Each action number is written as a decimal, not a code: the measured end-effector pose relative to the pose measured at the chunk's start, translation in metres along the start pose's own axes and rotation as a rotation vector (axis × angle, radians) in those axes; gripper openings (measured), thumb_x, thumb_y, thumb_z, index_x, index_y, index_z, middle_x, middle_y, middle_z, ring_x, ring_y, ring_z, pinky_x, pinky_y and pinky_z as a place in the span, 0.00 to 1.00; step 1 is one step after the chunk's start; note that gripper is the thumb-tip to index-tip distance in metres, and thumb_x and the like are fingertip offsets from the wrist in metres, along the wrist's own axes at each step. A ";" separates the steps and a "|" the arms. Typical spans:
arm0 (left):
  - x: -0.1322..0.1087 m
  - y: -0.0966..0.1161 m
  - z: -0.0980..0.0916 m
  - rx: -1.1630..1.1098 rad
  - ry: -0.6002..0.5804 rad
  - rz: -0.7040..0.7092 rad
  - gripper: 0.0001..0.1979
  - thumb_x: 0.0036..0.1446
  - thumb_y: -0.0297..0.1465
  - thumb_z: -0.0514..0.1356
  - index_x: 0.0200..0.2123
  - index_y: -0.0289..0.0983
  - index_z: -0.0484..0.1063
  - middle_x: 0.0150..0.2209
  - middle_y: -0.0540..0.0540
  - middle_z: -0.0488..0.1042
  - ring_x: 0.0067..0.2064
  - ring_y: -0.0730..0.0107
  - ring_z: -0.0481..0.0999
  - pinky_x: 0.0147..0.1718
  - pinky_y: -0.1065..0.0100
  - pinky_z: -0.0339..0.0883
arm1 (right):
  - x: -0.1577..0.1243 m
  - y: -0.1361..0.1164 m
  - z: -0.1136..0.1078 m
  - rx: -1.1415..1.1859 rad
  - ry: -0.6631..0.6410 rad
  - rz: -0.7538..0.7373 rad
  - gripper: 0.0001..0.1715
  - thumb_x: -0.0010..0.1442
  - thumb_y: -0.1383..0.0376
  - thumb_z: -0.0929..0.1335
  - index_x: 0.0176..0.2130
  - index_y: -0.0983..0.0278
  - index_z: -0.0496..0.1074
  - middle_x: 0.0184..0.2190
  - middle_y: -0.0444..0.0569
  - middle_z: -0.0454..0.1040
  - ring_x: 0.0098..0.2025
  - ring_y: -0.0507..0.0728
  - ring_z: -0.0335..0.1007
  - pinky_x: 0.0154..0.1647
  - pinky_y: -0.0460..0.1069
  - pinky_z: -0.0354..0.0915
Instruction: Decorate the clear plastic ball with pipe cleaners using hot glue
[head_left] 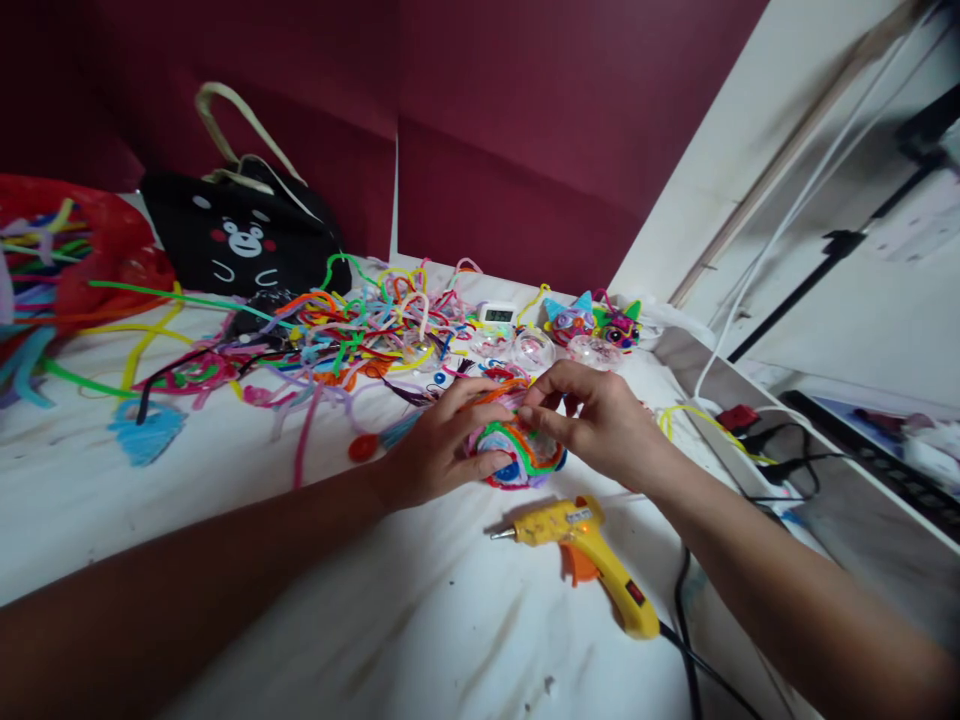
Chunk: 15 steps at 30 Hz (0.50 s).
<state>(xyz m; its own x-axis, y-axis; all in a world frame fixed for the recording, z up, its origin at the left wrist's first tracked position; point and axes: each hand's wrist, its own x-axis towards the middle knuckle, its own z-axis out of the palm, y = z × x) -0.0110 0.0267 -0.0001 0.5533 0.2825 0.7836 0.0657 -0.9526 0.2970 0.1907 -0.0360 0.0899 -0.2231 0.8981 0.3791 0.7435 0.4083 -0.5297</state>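
Observation:
A ball wrapped in coloured pipe cleaners [517, 455] rests on the white table [315, 600]. My left hand [439, 445] cups its left side with curled fingers. My right hand [600, 420] pinches the wrapping at the ball's top with thumb and fingers pressed together. A yellow glue gun [592, 555] lies just in front of the ball, nozzle pointing left, its black cord [686, 640] trailing toward me.
A tangle of loose pipe cleaners [352, 330] covers the table's back. Behind it sit a black bear-face bag [240, 240], a small white timer [497, 314], clear domes [534, 348] and two finished cat-eared figures [596, 320]. A red basket [82, 250] stands far left. Cables lie right.

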 end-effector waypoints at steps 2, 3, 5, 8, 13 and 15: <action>0.000 0.000 0.001 -0.009 0.003 -0.001 0.21 0.60 0.34 0.63 0.55 0.43 0.64 0.58 0.37 0.62 0.60 0.56 0.67 0.57 0.54 0.66 | 0.002 -0.001 0.001 -0.009 -0.010 0.013 0.03 0.57 0.66 0.70 0.32 0.64 0.75 0.30 0.46 0.76 0.29 0.51 0.67 0.31 0.47 0.60; 0.000 -0.001 0.001 -0.013 0.007 -0.002 0.21 0.60 0.33 0.63 0.55 0.42 0.64 0.57 0.37 0.62 0.60 0.56 0.68 0.57 0.54 0.66 | 0.002 -0.001 0.001 -0.012 -0.014 0.019 0.03 0.56 0.66 0.70 0.31 0.65 0.75 0.29 0.46 0.75 0.29 0.51 0.67 0.31 0.47 0.60; -0.001 -0.001 0.002 -0.020 0.021 -0.003 0.21 0.59 0.33 0.63 0.54 0.42 0.64 0.57 0.38 0.63 0.59 0.55 0.68 0.56 0.54 0.67 | 0.003 -0.003 0.001 -0.006 -0.018 0.040 0.04 0.56 0.66 0.70 0.30 0.65 0.75 0.28 0.46 0.75 0.28 0.51 0.66 0.29 0.46 0.60; -0.001 -0.002 0.003 -0.024 0.037 -0.014 0.22 0.59 0.34 0.63 0.55 0.42 0.63 0.57 0.38 0.64 0.59 0.55 0.68 0.56 0.53 0.66 | 0.006 -0.005 0.002 0.021 -0.036 0.094 0.03 0.54 0.66 0.71 0.29 0.65 0.74 0.26 0.45 0.74 0.26 0.51 0.66 0.27 0.46 0.60; -0.002 -0.003 0.005 -0.021 0.053 -0.017 0.22 0.59 0.36 0.63 0.55 0.42 0.62 0.57 0.37 0.64 0.58 0.55 0.68 0.55 0.53 0.66 | 0.012 -0.005 0.002 0.055 -0.099 0.168 0.02 0.51 0.68 0.70 0.29 0.65 0.74 0.24 0.44 0.75 0.25 0.51 0.67 0.27 0.45 0.61; -0.001 -0.003 0.005 -0.016 0.060 -0.015 0.22 0.60 0.36 0.62 0.55 0.42 0.62 0.56 0.38 0.65 0.58 0.55 0.68 0.54 0.53 0.67 | 0.015 -0.005 0.001 0.046 -0.124 0.179 0.01 0.50 0.69 0.70 0.29 0.65 0.73 0.24 0.44 0.75 0.26 0.51 0.68 0.28 0.45 0.62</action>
<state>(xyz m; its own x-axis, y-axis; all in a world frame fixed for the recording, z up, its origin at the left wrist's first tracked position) -0.0074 0.0285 -0.0047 0.5012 0.3036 0.8104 0.0597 -0.9464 0.3176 0.1827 -0.0250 0.0973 -0.1683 0.9690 0.1809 0.7492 0.2450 -0.6153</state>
